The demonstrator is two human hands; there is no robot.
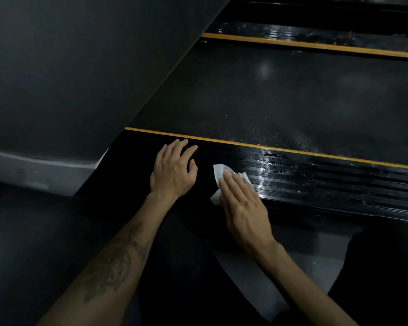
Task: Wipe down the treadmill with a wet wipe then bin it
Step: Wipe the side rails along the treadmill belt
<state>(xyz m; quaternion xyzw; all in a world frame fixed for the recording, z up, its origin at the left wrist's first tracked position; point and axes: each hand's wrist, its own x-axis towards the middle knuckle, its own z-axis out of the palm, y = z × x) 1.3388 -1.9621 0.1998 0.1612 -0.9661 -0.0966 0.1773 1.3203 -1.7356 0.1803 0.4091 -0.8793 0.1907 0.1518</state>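
The treadmill's near side rail (316,182) is black and ribbed, edged by a yellow stripe, and its right part gleams wet. Beyond it lies the dark running belt (280,95), with wet specks near the stripe. A white wet wipe (218,171) lies flat on the rail. My right hand (240,203) presses down on it with straight fingers. My left hand (173,169) rests on the rail just left of the wipe, fingers spread, holding nothing.
The far side rail (316,35) with its own yellow stripe also looks wet. A dark slanted panel of the treadmill (68,74) fills the upper left. My dark-clothed legs and a patch of grey floor (304,267) lie below the rail.
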